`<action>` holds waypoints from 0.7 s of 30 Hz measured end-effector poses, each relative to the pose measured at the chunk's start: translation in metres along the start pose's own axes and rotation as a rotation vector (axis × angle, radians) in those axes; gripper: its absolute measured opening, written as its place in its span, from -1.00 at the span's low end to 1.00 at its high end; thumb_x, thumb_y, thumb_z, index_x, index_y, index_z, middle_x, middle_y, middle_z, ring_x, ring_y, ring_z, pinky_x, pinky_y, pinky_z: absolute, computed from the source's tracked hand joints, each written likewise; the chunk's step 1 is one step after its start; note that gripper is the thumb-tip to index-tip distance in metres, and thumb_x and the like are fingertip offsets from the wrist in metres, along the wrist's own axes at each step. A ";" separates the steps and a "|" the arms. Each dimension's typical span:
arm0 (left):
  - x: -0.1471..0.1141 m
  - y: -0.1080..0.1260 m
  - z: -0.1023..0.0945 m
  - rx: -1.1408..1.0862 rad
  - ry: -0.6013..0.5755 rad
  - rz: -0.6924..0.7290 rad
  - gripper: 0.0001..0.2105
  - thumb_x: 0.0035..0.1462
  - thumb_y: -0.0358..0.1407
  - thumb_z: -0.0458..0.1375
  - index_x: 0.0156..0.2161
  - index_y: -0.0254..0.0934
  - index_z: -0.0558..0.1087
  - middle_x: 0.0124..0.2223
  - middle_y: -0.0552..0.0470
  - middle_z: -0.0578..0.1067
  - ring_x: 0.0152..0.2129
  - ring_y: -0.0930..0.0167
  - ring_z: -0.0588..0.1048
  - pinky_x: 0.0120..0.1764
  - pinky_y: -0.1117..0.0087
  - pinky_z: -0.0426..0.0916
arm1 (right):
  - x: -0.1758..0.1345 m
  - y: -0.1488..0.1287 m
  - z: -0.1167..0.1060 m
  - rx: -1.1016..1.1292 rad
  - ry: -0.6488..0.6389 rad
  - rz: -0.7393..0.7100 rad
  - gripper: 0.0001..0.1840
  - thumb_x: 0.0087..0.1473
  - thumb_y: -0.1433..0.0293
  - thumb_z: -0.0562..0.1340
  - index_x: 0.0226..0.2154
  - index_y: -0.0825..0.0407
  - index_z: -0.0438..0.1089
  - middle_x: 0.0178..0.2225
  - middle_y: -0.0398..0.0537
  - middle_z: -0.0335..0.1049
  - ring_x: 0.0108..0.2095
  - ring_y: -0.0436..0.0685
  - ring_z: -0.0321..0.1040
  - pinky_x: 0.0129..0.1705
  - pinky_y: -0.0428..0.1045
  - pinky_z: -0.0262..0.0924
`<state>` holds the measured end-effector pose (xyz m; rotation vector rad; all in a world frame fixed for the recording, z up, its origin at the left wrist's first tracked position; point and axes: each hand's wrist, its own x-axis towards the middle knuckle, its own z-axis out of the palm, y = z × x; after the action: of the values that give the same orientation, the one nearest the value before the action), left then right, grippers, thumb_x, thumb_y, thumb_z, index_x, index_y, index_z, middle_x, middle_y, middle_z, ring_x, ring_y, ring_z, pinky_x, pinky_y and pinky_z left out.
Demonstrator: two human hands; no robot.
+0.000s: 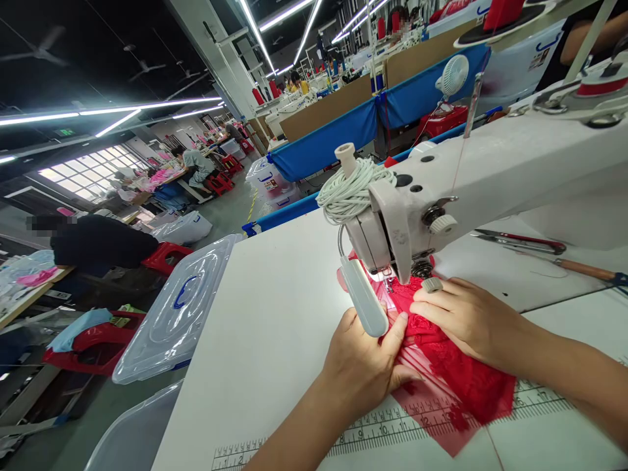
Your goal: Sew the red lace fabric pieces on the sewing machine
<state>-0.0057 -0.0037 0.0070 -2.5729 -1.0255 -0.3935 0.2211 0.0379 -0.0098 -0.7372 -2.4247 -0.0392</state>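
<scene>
Red lace fabric (456, 373) lies under the needle area of a white sewing machine (515, 163), its sheer lower end spread over a printed ruler (363, 435). On the left side of the cloth, my left hand (363, 360) pinches it between thumb and fingers, close to the presser foot. My right hand (471, 314) rests on the fabric from the right, fingers bent over it near the needle, with a pale band on one finger. A grey lamp (363, 297) lights the stitching spot and covers part of my left fingers.
Tweezers or snips with red handles (520, 241) and a wooden-handled tool (589, 269) lie right of the machine head. Pale cord (356, 190) is coiled on top. Left of the white table (235, 340) stands a lidded clear bin (181, 307). Other people sit farther back.
</scene>
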 end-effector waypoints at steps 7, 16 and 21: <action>0.000 0.000 -0.003 0.036 -0.028 -0.002 -0.24 0.35 0.09 -0.44 0.13 -0.32 0.45 -0.18 -0.22 0.54 -0.35 0.25 0.45 -0.30 0.24 0.24 | -0.001 0.001 0.002 -0.021 -0.002 0.007 -0.67 -0.05 0.71 0.01 -0.38 0.05 0.36 -0.36 -0.05 0.39 -0.36 0.11 0.15 -0.30 0.00 0.07; 0.000 -0.001 -0.003 0.018 -0.003 -0.008 -0.25 0.34 0.11 -0.41 0.13 -0.32 0.45 -0.21 -0.21 0.54 -0.30 0.21 0.45 -0.27 0.24 0.21 | 0.000 0.002 0.003 -0.035 -0.015 0.012 -0.68 -0.02 0.68 0.03 -0.35 0.05 0.38 -0.37 -0.04 0.40 -0.37 0.12 0.16 -0.31 0.01 0.05; -0.001 -0.003 0.000 0.027 -0.030 -0.019 -0.29 0.31 0.18 -0.28 0.16 -0.30 0.43 -0.19 -0.22 0.54 -0.27 0.20 0.46 -0.24 0.23 0.22 | 0.000 0.003 0.003 -0.044 -0.021 0.021 -0.66 -0.05 0.71 0.03 -0.35 0.04 0.38 -0.33 -0.03 0.42 -0.34 0.12 0.21 -0.28 0.01 0.08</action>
<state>-0.0084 -0.0024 0.0072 -2.5548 -1.0586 -0.3443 0.2208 0.0411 -0.0127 -0.7867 -2.4420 -0.0768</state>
